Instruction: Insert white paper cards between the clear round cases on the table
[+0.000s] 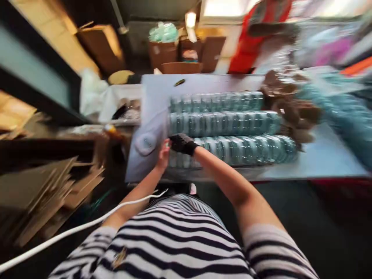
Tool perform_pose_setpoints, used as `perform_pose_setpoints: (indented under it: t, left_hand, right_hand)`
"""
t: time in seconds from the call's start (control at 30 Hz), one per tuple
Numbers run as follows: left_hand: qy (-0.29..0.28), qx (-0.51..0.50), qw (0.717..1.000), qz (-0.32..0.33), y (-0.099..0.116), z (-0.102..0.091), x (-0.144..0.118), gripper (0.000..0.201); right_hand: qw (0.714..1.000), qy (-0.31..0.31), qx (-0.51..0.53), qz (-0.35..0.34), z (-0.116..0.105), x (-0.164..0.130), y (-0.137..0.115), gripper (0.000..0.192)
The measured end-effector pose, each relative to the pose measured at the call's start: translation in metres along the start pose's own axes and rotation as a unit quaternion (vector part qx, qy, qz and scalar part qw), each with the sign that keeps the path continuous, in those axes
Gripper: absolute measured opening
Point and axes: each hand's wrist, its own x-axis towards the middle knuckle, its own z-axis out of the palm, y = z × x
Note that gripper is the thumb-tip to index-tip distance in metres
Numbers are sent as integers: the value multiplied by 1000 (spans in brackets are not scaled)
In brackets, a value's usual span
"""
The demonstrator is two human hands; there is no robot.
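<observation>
Three long rows of nested clear, green-tinted plastic pieces lie side by side on a white-topped table: a far row point(216, 102), a middle row point(225, 123) and a near row point(247, 149). At the left end of the near row my two hands come together. My left hand point(164, 154) is bare, its fingers pointing up and bent close to the right fingertips. A dark knitted glove covers my right hand point(182, 143), which reaches across the row's end with its fingers drawn together. Blur hides what lies between the fingertips.
A round pale disc point(145, 143) lies on the table left of my hands; a small dark tool point(179, 82) rests near the far edge. Brown crumpled paper point(290, 104) adjoins the rows' right ends. Flattened cardboard point(55, 197) leans at lower left, and a white cable point(87, 224) crosses my left arm.
</observation>
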Motion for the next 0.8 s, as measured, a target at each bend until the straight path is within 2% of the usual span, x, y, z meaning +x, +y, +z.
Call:
perform_pose_setpoints:
  t: [0.07, 0.17, 0.27, 0.33, 0.37, 0.43, 0.53, 0.57, 0.6, 0.67, 0.73, 0.8]
  left_hand:
    - [40, 8, 999, -6, -27, -3, 13, 49]
    - [37, 2, 999, 29, -51, -2, 17, 47]
    - [22, -4, 998, 61, -57, 1, 12, 48]
    - [18, 11, 998, 63, -54, -1, 10, 49]
    - [18, 29, 997, 66, -51, -2, 10, 48]
    - [23, 92, 991, 89, -42, -6, 10, 48]
    - [-2, 221, 962, 160, -25, -8, 12, 46]
    - [-27, 256, 949, 181, -20, -8, 12, 45]
    - [-52, 284, 937, 197, -15, -7, 13, 45]
    - [-87, 318, 920, 213, -10, -4, 15, 44]
    - [-92, 332, 913, 217, -9, -3, 17, 45]
    - [-91, 336, 911, 220, -9, -3, 18, 45]
  right_hand:
    - [999, -29, -1, -25, 20, 6, 3, 40]
    - [999, -53, -5, -1, 71, -7, 21, 35]
    - [998, -64, -13, 9, 129, -27, 26, 40]
    - [998, -64, -17, 9, 148, -36, 27, 40]
    - [998, -54, -16, 11, 148, -38, 29, 39]
    - [999, -3, -12, 35, 128, -38, 41, 38]
    - [982, 115, -27, 150, 70, -20, 73, 40]
    - [977, 121, -35, 171, 49, -8, 83, 38]
    - [979, 101, -42, 171, 31, 7, 91, 36]
    - [988, 6, -55, 142, 5, 42, 101, 33]
    - [988, -101, -71, 96, -10, 74, 101, 30]
    - [980, -164, -97, 56, -16, 93, 97, 29]
